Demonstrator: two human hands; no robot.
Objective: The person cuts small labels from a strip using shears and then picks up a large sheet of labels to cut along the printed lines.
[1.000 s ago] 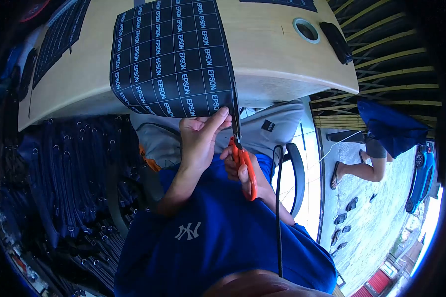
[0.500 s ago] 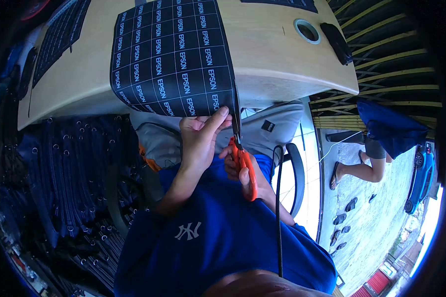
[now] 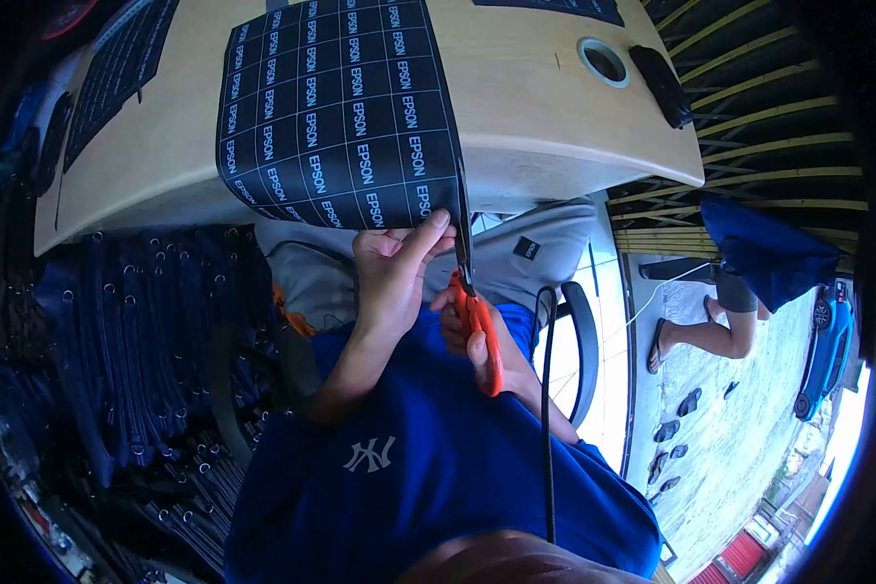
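A black sheet (image 3: 336, 117), printed with a grid of white EPSON labels, lies on the table and hangs over its front edge. My left hand (image 3: 394, 273) pinches the sheet's lower right corner, thumb on top and fingers beneath. In my right hand (image 3: 477, 341) are the scissors (image 3: 485, 336) with orange handles, their blades pointing away from me along the sheet's right edge. The blades look nearly closed, close beside my left fingertips.
The wooden table (image 3: 526, 117) bears a round ring (image 3: 603, 62), a black pouch (image 3: 660, 86) and another printed sheet (image 3: 117, 73). Dark straps with metal rings (image 3: 146, 341) hang at left. A person's leg (image 3: 711, 338) shows outside at right.
The scissor blades have closed a little and the handles have drawn slightly together in my right hand. My left hand and the sheet look the same.
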